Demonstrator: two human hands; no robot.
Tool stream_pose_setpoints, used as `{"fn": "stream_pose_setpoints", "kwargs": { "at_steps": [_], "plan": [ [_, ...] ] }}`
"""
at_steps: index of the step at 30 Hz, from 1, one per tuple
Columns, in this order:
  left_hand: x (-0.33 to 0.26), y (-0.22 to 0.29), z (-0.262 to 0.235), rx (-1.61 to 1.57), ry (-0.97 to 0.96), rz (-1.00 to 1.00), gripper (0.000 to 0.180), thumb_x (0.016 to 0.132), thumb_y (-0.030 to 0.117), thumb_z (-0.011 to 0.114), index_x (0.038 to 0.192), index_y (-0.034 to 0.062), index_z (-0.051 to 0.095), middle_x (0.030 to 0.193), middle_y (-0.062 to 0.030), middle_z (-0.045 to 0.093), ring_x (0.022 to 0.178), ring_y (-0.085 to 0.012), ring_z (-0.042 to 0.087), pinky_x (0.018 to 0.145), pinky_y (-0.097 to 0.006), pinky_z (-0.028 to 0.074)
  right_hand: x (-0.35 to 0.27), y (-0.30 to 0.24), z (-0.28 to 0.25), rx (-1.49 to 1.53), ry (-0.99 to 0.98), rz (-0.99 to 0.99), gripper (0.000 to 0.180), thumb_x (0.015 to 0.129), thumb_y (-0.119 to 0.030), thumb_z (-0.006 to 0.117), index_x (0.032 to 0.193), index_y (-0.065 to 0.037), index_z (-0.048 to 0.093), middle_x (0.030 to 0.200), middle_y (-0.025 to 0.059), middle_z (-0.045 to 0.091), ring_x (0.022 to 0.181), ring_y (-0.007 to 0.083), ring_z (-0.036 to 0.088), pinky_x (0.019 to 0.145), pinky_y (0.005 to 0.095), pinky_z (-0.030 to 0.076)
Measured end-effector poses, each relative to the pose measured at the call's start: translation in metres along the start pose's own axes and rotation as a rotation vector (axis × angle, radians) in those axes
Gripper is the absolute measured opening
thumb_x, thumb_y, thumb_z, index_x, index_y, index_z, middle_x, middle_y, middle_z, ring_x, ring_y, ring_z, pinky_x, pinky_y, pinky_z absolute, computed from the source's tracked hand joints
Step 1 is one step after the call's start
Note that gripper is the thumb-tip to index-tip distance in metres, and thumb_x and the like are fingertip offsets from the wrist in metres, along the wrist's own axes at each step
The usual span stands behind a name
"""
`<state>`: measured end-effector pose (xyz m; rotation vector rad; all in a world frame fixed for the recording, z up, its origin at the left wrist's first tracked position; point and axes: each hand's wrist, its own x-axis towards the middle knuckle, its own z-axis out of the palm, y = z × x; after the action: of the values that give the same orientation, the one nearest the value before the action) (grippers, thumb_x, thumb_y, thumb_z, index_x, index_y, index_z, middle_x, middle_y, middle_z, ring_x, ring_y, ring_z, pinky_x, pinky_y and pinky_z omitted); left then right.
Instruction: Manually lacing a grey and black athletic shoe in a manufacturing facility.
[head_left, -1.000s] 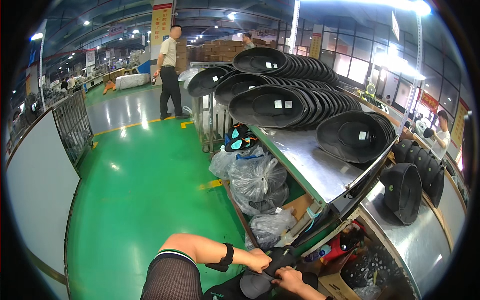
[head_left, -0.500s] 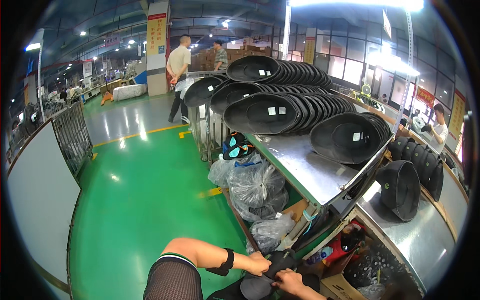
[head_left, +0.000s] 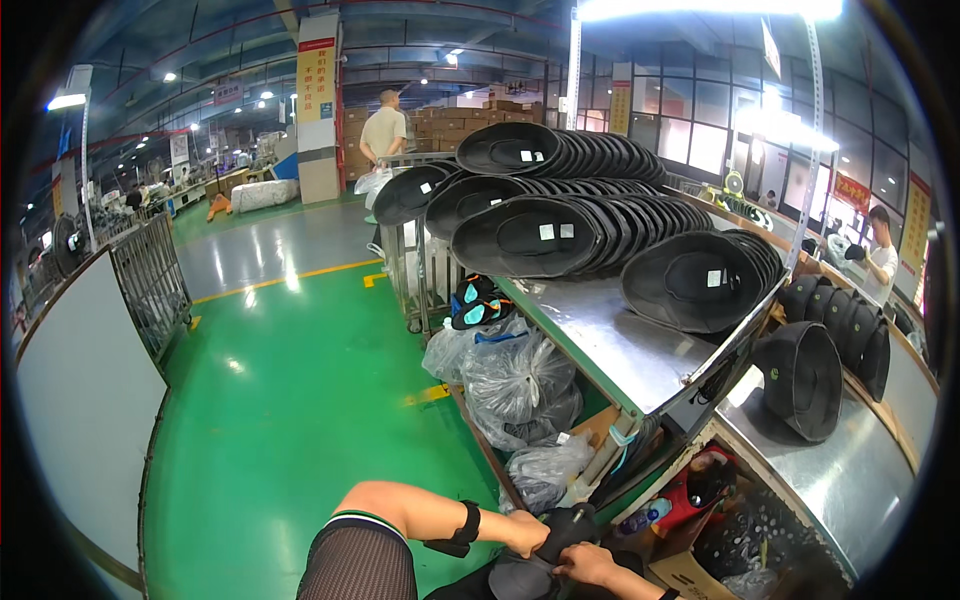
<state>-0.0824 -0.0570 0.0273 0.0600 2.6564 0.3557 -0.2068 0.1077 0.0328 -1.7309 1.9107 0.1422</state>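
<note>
Low in the view, over my lap, lies a dark grey and black cap-like fabric piece [head_left: 520,577] with a rounded edge. My left hand [head_left: 524,533] is closed on its upper part, fingers curled over and the tips hidden. My right hand [head_left: 588,563] pinches the same piece at its right side, thumb and fingers pressed together. A black strap band [head_left: 462,528] sits on my left wrist. Part of the piece is cut off by the lower edge.
Rows of nested black caps [head_left: 525,235] with white labels lie on a metal table [head_left: 620,335] ahead. One black cap [head_left: 800,380] stands on the bench at right. Plastic bags [head_left: 520,380] fill the shelf below. An open carton [head_left: 690,575] stands beside my right arm.
The view has shifted slightly. My hands stay on the dark piece, the right a little higher. In the background one walking person has moved farther off, and the second is out of sight.
</note>
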Motion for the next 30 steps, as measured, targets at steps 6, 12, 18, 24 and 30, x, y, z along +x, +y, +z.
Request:
{"fn": "stream_pose_setpoints", "kwargs": {
  "at_steps": [6, 12, 18, 24, 30],
  "plan": [
    [-0.005, 0.002, 0.0, -0.202, 0.039, 0.038, 0.016, 0.07, 0.016, 0.073, 0.08, 0.0079, 0.065, 0.09, -0.0034, 0.06, 0.087, -0.0272, 0.063, 0.066, -0.043, 0.047, 0.018, 0.014, -0.012, 0.149, -0.22, 0.146, 0.034, 0.086, -0.04, 0.059, 0.104, -0.014, 0.07, 0.102, 0.0081, 0.069, 0.096, 0.0288, 0.063, 0.085, 0.0392, 0.048],
    [-0.02, 0.002, 0.004, -0.043, 0.211, 0.175, 0.017, 0.071, 0.018, 0.07, 0.079, 0.0055, 0.063, 0.084, -0.007, 0.061, 0.078, -0.0291, 0.065, 0.064, -0.043, 0.048, 0.033, 0.041, 0.027, 0.356, -0.214, 0.118, 0.029, 0.082, -0.036, 0.061, 0.101, -0.017, 0.072, 0.091, 0.0055, 0.071, 0.087, 0.0238, 0.066, 0.08, 0.0367, 0.05],
    [0.013, -0.023, 0.057, -0.155, 0.432, 0.281, 0.014, 0.079, 0.017, 0.06, 0.086, 0.0048, 0.062, 0.071, -0.0083, 0.066, 0.071, -0.025, 0.067, 0.061, -0.039, 0.049, 0.013, 0.032, 0.054, 0.362, 0.249, 0.207, 0.023, 0.078, -0.029, 0.066, 0.094, -0.013, 0.074, 0.086, 0.0106, 0.071, 0.081, 0.028, 0.067, 0.079, 0.0352, 0.051],
    [0.004, -0.022, 0.041, -0.176, 0.359, 0.347, 0.023, 0.083, 0.016, 0.053, 0.099, 0.0002, 0.058, 0.069, -0.0099, 0.066, 0.069, -0.0231, 0.067, 0.06, -0.036, 0.049, 0.003, 0.016, 0.057, 0.353, 0.562, 0.127, 0.019, 0.079, -0.022, 0.065, 0.089, -0.008, 0.072, 0.085, 0.0134, 0.07, 0.079, 0.0281, 0.067, 0.074, 0.0359, 0.051],
    [-0.011, -0.003, 0.021, -0.048, 0.348, 0.219, 0.035, 0.075, 0.017, 0.069, 0.102, -0.002, 0.059, 0.079, -0.0134, 0.066, 0.076, -0.0327, 0.067, 0.066, -0.042, 0.049, 0.029, 0.055, 0.035, 0.246, -0.026, 0.195, 0.023, 0.08, -0.03, 0.066, 0.095, -0.014, 0.074, 0.091, 0.0087, 0.071, 0.085, 0.0207, 0.067, 0.081, 0.0328, 0.05]
  ]
}}
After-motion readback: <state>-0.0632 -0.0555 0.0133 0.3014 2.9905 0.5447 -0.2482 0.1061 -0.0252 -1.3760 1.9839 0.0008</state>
